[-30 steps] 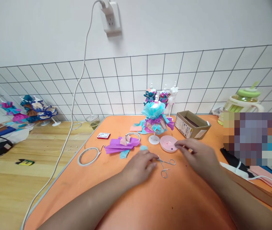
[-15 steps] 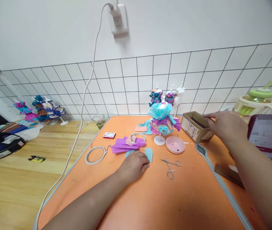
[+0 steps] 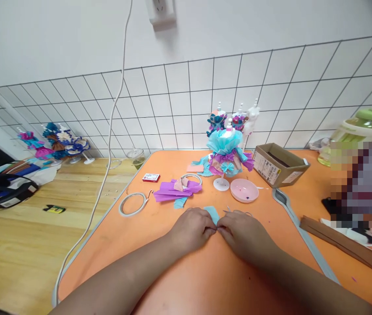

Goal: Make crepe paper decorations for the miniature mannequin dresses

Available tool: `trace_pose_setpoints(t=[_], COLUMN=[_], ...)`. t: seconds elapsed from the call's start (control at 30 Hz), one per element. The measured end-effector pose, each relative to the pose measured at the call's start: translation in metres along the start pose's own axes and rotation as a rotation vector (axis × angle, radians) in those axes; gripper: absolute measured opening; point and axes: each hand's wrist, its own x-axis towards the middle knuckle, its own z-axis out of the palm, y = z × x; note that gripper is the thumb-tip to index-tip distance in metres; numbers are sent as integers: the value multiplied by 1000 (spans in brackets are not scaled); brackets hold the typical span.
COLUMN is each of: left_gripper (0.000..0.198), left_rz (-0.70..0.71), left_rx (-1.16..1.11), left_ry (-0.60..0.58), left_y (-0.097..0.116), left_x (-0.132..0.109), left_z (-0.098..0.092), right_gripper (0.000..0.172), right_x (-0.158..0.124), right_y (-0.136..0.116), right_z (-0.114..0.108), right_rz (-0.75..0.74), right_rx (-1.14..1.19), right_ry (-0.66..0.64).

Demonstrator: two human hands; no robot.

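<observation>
Fingertips of the left hand [image 3: 192, 227] and the right hand [image 3: 243, 232] meet and pinch a small light blue paper piece [image 3: 212, 214], low on the orange table [image 3: 123, 245], near its middle. A round pink dish [image 3: 245, 191] sits a bit far and right of it, and crumpled purple paper [image 3: 175, 189] lies far and left.

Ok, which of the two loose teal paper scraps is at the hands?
The nearer teal scrap, at the fingertips of the left hand and right hand. The other teal scrap lies apart, beside the purple paper.
</observation>
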Motion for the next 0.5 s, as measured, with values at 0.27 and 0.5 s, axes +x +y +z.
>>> trace_pose_setpoints(t=[0.27,0.5], left_gripper=[14,13], left_rz=[-40,-74], left_rx=[112,177], left_ry=[-70,-71], left_y=[11,17], left_x=[-3,-2], left_z=[-14,-10], right_gripper=[20,28], right_x=[1,-5], right_y=[-4,0], right_z=[-1,-1], right_rz=[39,-21], right_rx=[-66,-136], right_ry=[-56,-80])
